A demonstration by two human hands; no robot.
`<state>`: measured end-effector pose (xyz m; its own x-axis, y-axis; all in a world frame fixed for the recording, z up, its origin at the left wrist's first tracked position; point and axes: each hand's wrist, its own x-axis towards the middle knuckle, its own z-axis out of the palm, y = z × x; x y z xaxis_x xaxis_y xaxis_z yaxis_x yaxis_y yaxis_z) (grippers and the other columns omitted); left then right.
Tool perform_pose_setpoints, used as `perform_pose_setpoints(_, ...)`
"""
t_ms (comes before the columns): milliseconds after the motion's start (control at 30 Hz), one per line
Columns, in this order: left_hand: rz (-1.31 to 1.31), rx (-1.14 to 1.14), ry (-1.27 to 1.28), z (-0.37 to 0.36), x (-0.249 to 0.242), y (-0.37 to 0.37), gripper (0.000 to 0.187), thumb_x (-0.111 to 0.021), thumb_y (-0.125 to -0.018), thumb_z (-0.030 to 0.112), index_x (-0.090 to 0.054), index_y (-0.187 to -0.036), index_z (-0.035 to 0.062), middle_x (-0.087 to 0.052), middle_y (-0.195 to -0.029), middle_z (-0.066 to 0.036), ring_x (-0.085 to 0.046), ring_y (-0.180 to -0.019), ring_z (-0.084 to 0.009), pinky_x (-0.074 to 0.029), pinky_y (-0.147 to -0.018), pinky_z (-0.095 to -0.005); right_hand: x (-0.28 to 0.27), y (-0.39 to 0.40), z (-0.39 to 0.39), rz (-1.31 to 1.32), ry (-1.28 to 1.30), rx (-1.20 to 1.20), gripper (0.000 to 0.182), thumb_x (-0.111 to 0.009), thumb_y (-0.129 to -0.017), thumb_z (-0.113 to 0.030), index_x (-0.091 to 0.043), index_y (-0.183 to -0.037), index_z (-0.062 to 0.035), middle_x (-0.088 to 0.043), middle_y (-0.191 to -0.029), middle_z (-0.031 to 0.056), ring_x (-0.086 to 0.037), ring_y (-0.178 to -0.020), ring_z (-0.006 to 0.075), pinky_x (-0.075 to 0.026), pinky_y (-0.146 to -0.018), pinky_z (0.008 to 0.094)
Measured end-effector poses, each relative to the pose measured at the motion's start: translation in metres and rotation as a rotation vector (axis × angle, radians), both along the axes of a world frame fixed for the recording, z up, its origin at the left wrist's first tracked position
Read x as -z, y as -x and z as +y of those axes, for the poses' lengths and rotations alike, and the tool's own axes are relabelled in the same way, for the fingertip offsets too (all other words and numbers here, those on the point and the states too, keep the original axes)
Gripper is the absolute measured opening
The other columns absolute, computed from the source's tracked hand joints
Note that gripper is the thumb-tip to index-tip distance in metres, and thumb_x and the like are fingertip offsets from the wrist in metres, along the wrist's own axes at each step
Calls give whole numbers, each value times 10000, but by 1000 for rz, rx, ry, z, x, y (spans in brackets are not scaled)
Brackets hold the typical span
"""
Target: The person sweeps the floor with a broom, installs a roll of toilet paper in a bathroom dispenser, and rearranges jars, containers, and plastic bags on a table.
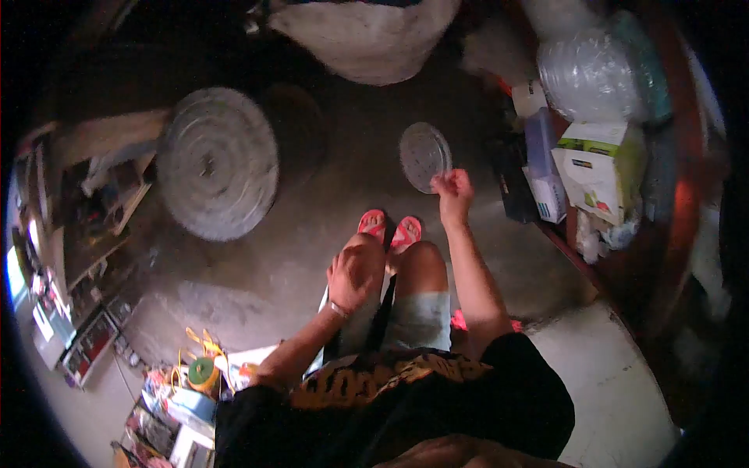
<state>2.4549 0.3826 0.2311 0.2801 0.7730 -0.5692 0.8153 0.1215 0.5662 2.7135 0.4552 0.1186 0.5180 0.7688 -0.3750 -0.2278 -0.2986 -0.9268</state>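
Note:
My right hand [454, 193] is stretched out over the floor, its fingers closed on the lower edge of a clear, round plastic disc that looks like a lid [424, 156]. The disc is tilted, with its face towards me. Resting on my left knee is my left hand [353, 274], fingers laid over the kneecap and nothing visible in them.
A large grey round disc [218, 164] with concentric rings stands left of my feet. Ahead is a big pale sack or basin [367, 35]. Boxes [597, 168] and plastic-wrapped goods [589, 74] line the right side. Several household items, including a green-topped container [203, 373], lie at lower left.

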Motion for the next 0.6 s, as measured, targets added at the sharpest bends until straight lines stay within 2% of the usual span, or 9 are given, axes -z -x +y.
perform_pose_setpoints(67,-694,-581,395,9,-14,-4,520,-610,-823,307,-449,-1274,103,-396,-1357,-110,-412,-1229,-303,-365,-975,-465,-105,28,-5,-435,-114,-178,176,-669,-703,0,-521,-765,-74,-597,-802,36,-597,-701,177,-473,-607,314)
perform_pose_setpoints(133,-1229,-842,495,43,-107,-36,587,-569,-864,387,-372,-1368,158,-395,-1364,-104,-435,-1212,-288,-392,-971,-466,-200,41,-9,-842,-432,-399,175,-646,-662,22,-537,-763,-72,-587,-782,54,-594,-728,245,-464,-650,371)
perform_pose_setpoints(167,-1380,-893,588,53,-139,-47,611,-566,-865,394,-337,-1390,183,-385,-1376,-111,-434,-1215,-298,-391,-972,-474,-241,50,-14,-877,-500,-464,208,-642,-614,21,-545,-767,-81,-588,-820,63,-585,-798,290,-448,-717,406)
perform_pose_setpoints(233,-1683,-973,772,63,-193,-58,663,-558,-867,409,-266,-1436,235,-365,-1400,-126,-430,-1221,-318,-388,-976,-488,-299,62,-35,-879,-559,-573,207,-648,-614,12,-544,-764,-84,-594,-865,62,-587,-829,282,-439,-736,404)
perform_pose_setpoints(300,-1784,-942,918,62,-232,-54,652,-546,-879,387,-244,-1443,259,-340,-1423,-132,-417,-1236,-323,-380,-984,-496,-352,68,-46,-875,-573,-648,200,-659,-622,-19,-541,-765,-94,-597,-937,60,-576,-912,281,-429,-775,408)
perform_pose_setpoints(400,-1846,-822,1038,62,-282,-37,642,-542,-884,384,-246,-1443,271,-317,-1444,-136,-386,-1265,-328,-357,-1004,-502,-446,61,-39,-731,-547,-861,244,-681,-656,-66,-593,-883,-74,-604,-1022,77,-561,-1014,303,-424,-865,425)
perform_pose_setpoints(500,-1815,-691,1018,65,-332,-29,610,-532,-891,393,-285,-1431,250,-333,-1437,-135,-373,-1276,-332,-344,-1018,-500,-507,64,-42,-559,-564,-736,441,-668,-759,-229,-564,-1143,-40,-528,-1247,133,-469,-1194,344,-344,-992,484)
perform_pose_setpoints(533,-1803,-643,993,67,-347,-28,597,-527,-895,395,-301,-1426,240,-344,-1430,-134,-373,-1277,-333,-343,-1020,-499,-523,66,-40,-685,-570,-688,511,-642,-784,-290,-514,-1207,-34,-469,-1309,138,-422,-1237,344,-307,-1014,501)
perform_pose_setpoints(600,-1670,-480,849,64,-339,-23,585,-501,-907,414,-308,-1422,214,-353,-1423,-138,-362,-1286,-335,-331,-1028,-502,-549,74,-32,-936,-574,-575,659,-591,-833,-411,-416,-1334,-20,-352,-1434,148,-330,-1323,344,-234,-1059,535)
